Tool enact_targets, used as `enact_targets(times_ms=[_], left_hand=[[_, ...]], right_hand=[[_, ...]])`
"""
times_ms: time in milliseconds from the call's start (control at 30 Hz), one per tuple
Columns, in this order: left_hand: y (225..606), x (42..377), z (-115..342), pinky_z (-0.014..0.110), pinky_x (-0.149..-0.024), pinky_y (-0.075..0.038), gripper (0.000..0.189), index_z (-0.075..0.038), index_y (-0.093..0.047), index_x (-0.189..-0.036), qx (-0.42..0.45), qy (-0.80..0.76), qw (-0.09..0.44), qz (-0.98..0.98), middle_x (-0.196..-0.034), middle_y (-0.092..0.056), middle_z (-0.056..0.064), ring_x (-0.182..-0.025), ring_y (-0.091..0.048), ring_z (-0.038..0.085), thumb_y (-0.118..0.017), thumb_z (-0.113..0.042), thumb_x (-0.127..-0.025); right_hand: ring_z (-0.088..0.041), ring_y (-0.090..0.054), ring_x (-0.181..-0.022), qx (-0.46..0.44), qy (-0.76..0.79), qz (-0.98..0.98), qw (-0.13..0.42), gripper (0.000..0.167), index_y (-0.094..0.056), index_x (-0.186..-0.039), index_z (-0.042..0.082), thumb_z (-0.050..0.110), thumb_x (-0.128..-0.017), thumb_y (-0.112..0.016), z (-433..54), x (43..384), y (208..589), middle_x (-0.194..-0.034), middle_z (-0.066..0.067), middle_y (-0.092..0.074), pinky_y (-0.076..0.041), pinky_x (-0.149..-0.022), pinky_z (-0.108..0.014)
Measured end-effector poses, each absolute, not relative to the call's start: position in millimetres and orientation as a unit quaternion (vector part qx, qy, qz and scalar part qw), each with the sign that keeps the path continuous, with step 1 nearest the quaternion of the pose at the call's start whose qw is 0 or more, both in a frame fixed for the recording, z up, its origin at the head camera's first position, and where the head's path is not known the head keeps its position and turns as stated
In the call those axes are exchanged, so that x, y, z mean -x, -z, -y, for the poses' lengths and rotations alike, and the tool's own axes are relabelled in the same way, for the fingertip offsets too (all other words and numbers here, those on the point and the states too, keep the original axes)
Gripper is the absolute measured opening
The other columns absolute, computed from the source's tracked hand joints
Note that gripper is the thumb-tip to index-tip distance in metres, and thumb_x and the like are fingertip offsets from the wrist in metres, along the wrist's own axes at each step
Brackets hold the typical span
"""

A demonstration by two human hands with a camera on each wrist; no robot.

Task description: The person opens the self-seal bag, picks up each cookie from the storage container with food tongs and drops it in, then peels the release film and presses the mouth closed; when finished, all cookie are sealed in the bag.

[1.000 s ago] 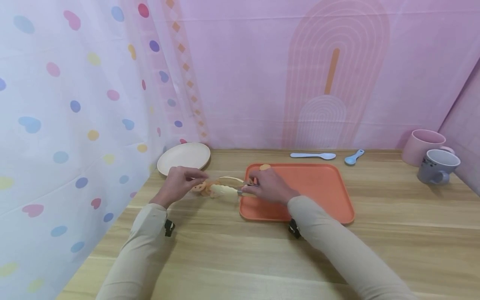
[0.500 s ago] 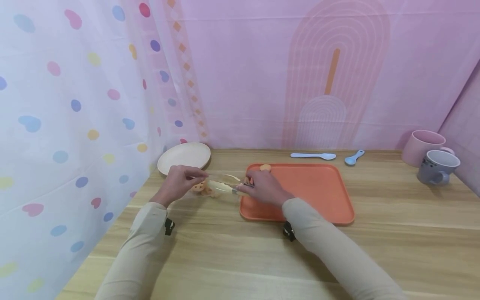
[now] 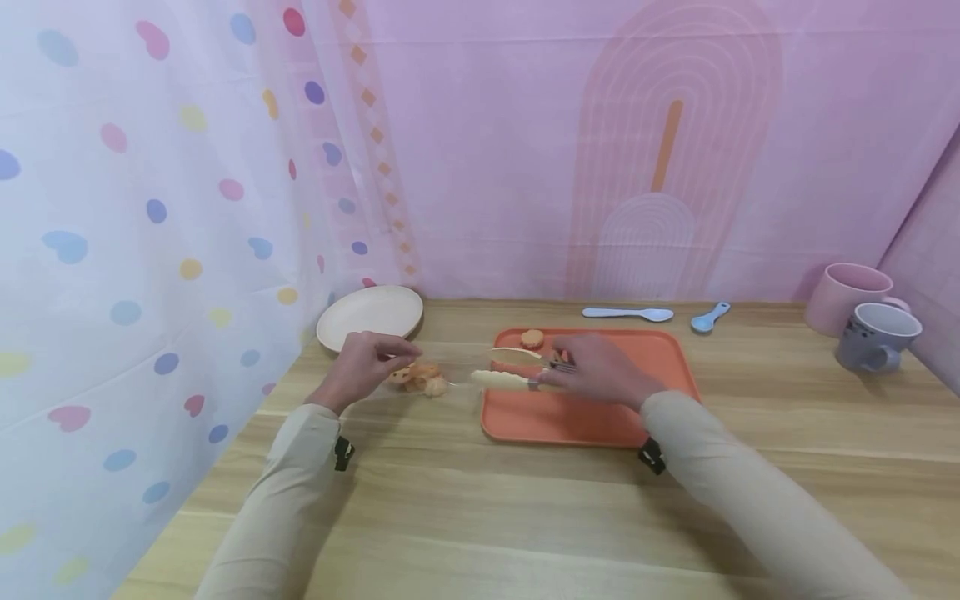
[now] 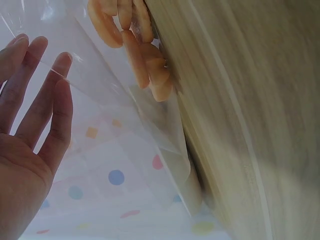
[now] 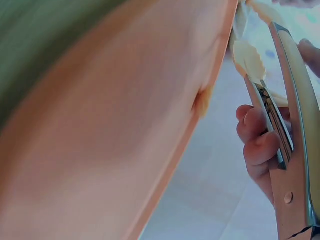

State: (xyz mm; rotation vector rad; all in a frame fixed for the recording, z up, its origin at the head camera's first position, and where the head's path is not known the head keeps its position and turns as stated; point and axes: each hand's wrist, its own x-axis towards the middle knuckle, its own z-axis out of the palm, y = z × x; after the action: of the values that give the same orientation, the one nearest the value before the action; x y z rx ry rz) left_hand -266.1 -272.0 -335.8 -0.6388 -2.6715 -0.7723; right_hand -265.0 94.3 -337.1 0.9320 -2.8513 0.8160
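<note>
My left hand (image 3: 363,371) pinches the upper edge of a clear plastic bag (image 4: 100,85), at the left of the orange tray. Several small orange-brown biscuits (image 3: 426,379) lie inside the bag on the table. My right hand (image 3: 603,371) grips a pair of tongs (image 3: 501,381) with cream scalloped tips and metal arms. The tongs are spread, their tips pointing left over the tray's (image 3: 570,432) left part. Nothing shows between the tips. One biscuit (image 3: 532,338) sits at the tray's back left corner.
A cream plate (image 3: 371,315) stands behind my left hand. At the back lie a pale blue spoon (image 3: 628,314) and a short blue measuring spoon (image 3: 710,318). A pink mug (image 3: 843,296) and a grey mug (image 3: 876,337) stand at the far right, near the wall.
The tongs were at the bag's mouth, among the biscuits. My right hand has drawn them out to the right, over the tray. My left hand stays at the bag's edge.
</note>
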Motion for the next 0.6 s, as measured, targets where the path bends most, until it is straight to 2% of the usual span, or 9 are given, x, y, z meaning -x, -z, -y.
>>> enact_targets(times_ms=[133,367,600], left_hand=[[336,266,273,0.035,-0.077,-0.064,0.011,-0.006,-0.080,-0.098,0.217,0.265,0.143,0.929,-0.099,-0.080,0.010,-0.088,-0.077,0.024,-0.075,-0.009,-0.089],[336,264,274,0.035,-0.076,-0.064,0.011,-0.006,-0.080,-0.098,0.222,0.269,0.146,0.926,-0.098,-0.080,0.011,-0.087,-0.077,0.024,-0.074,-0.007,-0.089],[336,264,276,0.033,-0.075,-0.064,0.010,-0.007,-0.080,-0.097,0.225,0.266,0.152,0.925,-0.097,-0.080,0.010,-0.086,-0.077,0.023,-0.075,-0.006,-0.088]], right_hand=[[-0.010,-0.047,-0.060,-0.296,-0.245,0.923,0.017,0.031,-0.060,-0.084,0.015,0.043,-0.093,-0.069,-118,268,333,-0.067,0.004,-0.054,-0.039,-0.056,-0.025],[-0.014,-0.052,-0.065,-0.256,-0.187,0.945,0.081,0.032,-0.058,-0.082,0.012,0.040,-0.092,-0.071,-142,274,328,-0.071,0.000,-0.059,-0.040,-0.055,-0.026],[-0.018,-0.055,-0.070,-0.209,-0.156,0.963,0.062,0.036,-0.058,-0.083,0.012,0.045,-0.092,-0.068,-144,283,330,-0.073,-0.001,-0.060,-0.040,-0.055,-0.028]])
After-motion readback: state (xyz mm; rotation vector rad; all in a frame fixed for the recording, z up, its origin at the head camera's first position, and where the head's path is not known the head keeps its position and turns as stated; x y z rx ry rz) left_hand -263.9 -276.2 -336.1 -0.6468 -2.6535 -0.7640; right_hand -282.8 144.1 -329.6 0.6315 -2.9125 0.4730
